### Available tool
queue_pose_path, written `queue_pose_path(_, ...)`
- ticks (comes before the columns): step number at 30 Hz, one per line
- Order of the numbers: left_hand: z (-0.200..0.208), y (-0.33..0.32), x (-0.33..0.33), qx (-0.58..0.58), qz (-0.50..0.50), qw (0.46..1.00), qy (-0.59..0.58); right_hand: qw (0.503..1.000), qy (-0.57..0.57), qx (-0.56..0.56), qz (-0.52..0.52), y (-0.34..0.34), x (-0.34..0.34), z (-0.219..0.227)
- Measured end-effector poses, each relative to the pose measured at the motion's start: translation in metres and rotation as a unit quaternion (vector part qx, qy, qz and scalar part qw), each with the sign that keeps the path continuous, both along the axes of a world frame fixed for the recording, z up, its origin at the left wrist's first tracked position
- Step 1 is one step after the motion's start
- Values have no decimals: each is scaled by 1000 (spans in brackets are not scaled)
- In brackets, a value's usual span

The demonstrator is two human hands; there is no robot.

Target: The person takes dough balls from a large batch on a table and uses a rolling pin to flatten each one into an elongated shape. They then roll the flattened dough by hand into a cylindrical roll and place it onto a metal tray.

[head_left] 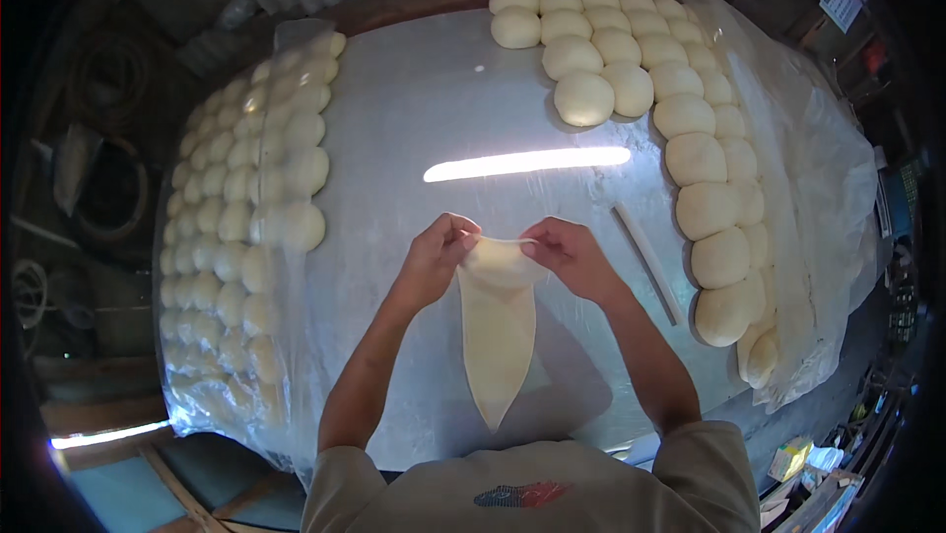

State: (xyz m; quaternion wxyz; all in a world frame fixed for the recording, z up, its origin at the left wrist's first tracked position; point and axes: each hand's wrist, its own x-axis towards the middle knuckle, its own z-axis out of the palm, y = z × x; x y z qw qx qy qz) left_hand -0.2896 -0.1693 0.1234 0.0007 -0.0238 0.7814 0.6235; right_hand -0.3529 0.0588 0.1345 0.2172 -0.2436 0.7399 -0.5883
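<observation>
Remotely I see left hand (434, 257) and right hand (570, 255) pinching the dough sheet's (500, 331) far corners, its long taper pointing bodyward.

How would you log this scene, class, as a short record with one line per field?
Left hand: pinches dough sheet at far left corner
Right hand: pinches its far right corner
Shape: tapers toward the person
Left dough balls: rows, mostly under clear plastic
Right dough balls: rows, mostly uncovered
Slim pale rod: on grey table, right of right hand
</observation>
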Motion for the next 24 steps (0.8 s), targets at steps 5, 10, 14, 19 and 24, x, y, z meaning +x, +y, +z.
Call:
queue_pose_path(5, 123, 2, 91, -68, -55, 996, 7, 996, -34, -80, 8, 23, 71, 112)
queue_pose_path(10, 183, 7, 158, -79, -65, 993, 67, 996, 30, -78, 34, 36, 117, 176)
queue_pose_path(14, 208, 17, 177, -23, -22, 995, 93, 988, 97, -116, 21, 40, 133, 195)
queue_pose_path(19, 235, 11, 163, -78, 32, 982, 169, 983, 132, -130, -1, 34, 123, 227)
queue_pose_path(24, 236, -4, 84, -159, 85, 957, 227, 979, 171, -114, -18, 9, 67, 239)
